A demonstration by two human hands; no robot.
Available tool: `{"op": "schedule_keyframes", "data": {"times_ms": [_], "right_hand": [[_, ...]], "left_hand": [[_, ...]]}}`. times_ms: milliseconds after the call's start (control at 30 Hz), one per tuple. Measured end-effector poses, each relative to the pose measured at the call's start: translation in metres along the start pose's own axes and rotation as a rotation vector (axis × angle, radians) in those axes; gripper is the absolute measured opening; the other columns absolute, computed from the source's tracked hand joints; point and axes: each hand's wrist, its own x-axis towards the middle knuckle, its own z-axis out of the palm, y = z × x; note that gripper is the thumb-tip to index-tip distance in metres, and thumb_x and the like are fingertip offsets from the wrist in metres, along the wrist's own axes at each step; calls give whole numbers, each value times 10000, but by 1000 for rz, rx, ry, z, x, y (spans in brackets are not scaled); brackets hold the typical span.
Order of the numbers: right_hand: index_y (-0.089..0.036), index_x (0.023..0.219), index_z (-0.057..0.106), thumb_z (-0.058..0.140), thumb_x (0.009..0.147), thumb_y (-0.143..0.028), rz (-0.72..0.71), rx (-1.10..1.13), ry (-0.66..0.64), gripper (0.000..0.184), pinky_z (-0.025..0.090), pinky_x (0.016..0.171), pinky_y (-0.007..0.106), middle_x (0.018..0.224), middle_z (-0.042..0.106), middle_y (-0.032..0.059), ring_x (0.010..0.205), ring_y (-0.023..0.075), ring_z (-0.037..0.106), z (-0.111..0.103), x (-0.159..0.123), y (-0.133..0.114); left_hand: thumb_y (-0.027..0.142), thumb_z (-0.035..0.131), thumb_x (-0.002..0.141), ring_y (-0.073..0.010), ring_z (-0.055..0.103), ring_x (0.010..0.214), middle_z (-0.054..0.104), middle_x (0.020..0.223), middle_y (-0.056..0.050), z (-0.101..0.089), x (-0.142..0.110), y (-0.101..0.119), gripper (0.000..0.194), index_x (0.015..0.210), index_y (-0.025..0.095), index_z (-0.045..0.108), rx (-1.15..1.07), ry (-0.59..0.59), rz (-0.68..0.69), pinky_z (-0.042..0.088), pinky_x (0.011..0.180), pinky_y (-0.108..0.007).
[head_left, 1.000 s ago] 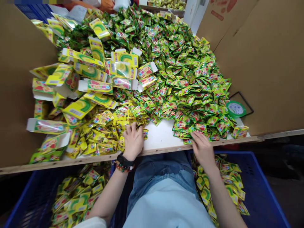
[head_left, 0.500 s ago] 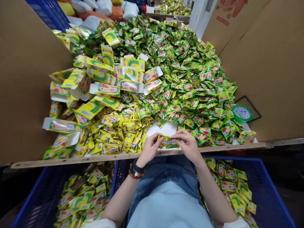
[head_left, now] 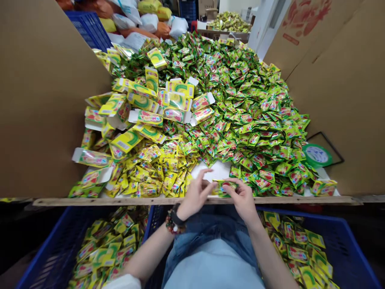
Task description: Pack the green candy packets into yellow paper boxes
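My right hand (head_left: 242,198) pinches a small green-and-yellow packet (head_left: 223,188) with red print, just above the table's front edge. Fingers cover part of it, so I cannot tell whether it is a box or a sachet. My left hand (head_left: 197,194) is open, its fingers apart and curved, with the thumb tip close to the packet's left end. Yellow sachets (head_left: 147,170) are heaped to the left of my hands. A much larger pile of green sachets (head_left: 249,116) rises behind and to the right. Open-flapped small boxes (head_left: 147,117) lie on the left side of the pile.
Cardboard walls (head_left: 39,100) flank the table left and right. A wooden strip (head_left: 168,202) edges its front. Below are blue crates (head_left: 345,245) with filled packs. A green tape roll (head_left: 317,155) sits at right. Stuffed sacks (head_left: 148,23) are stacked behind.
My left fingers have come off the packet and spread apart, while my right hand keeps hold of it. The view has shifted, so the whole scene sits lower and further right.
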Motion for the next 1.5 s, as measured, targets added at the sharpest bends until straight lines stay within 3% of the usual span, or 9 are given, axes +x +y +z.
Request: {"op": "schedule_keyframes", "data": {"times_ms": [167, 333, 600, 700, 833, 1067, 1233, 1333, 1500], "right_hand": [[-192, 938, 705, 762, 734, -446, 72, 79, 171, 330, 516, 416, 244, 625, 610, -20, 548, 141, 552, -22, -3, 5], [-201, 947, 666, 710, 796, -434, -38, 107, 162, 281, 547, 475, 234, 799, 625, 6, 619, 124, 558, -14, -3, 4], [-231, 1045, 643, 612, 878, -410, -131, 4, 181, 247, 562, 680, 288, 1025, 658, 39, 827, 166, 630, -17, -5, -2], [-231, 1014, 659, 605, 888, -375, -219, -83, 262, 199, 529, 807, 312, 984, 674, 28, 896, 175, 628, -20, -6, -8], [-237, 1018, 659, 597, 901, -332, -281, -84, 286, 163, 512, 854, 317, 1001, 690, 21, 935, 174, 640, -14, -11, -13], [-259, 1001, 667, 595, 904, -239, -493, -41, 279, 123, 529, 880, 334, 988, 696, 30, 999, 187, 654, 1, -18, -25], [-286, 1059, 642, 530, 933, -193, -619, -155, 137, 192, 506, 934, 369, 1048, 684, 41, 1067, 195, 633, -3, -1, -39], [-259, 1049, 651, 501, 943, -206, -515, -344, 17, 191, 477, 959, 374, 1163, 649, 70, 1134, 212, 598, -12, 6, -44], [-257, 1039, 651, 442, 952, -185, -282, -591, -311, 237, 478, 843, 356, 992, 673, 46, 945, 213, 608, -18, 3, -40]], "left_hand": [[425, 588, 873, -274, 551, 970, 606, 974, -131, -136, 89, 9, 335, 1055, 144, 602, 701, 725, 167, 426, 841, -393], [373, 703, 774, -375, 403, 1168, 510, 1125, -207, -211, 157, 12, 279, 869, 130, 604, 774, 847, 75, 372, 941, -509], [351, 671, 814, -328, 388, 1244, 464, 1227, -131, -131, 102, 30, 192, 854, 164, 657, 738, 873, 403, 355, 1018, -467], [330, 543, 895, -218, 565, 968, 586, 995, -74, -94, 72, 28, 168, 914, 173, 600, 566, 637, 416, 443, 826, -340], [357, 442, 918, -118, 462, 583, 500, 693, 36, -51, 47, 18, 177, 860, 195, 483, 358, 435, 301, 373, 604, -252], [390, 781, 661, -127, 520, 682, 530, 819, 27, 16, 22, 12, 443, 854, 209, 425, 262, 218, 260, 417, 631, -239], [249, 763, 701, -153, 609, 783, 604, 1070, -45, 33, 6, 7, 454, 1073, 205, 506, 253, -76, 324, 501, 679, -268], [231, 756, 711, -118, 557, 659, 582, 919, 0, 29, 0, -1, 479, 1112, 197, 496, 255, -101, 298, 491, 596, -245], [253, 689, 770, -183, 611, 931, 525, 1199, -94, 33, -5, -16, 483, 1166, 221, 414, 300, -64, 472, 533, 649, -270]]}}
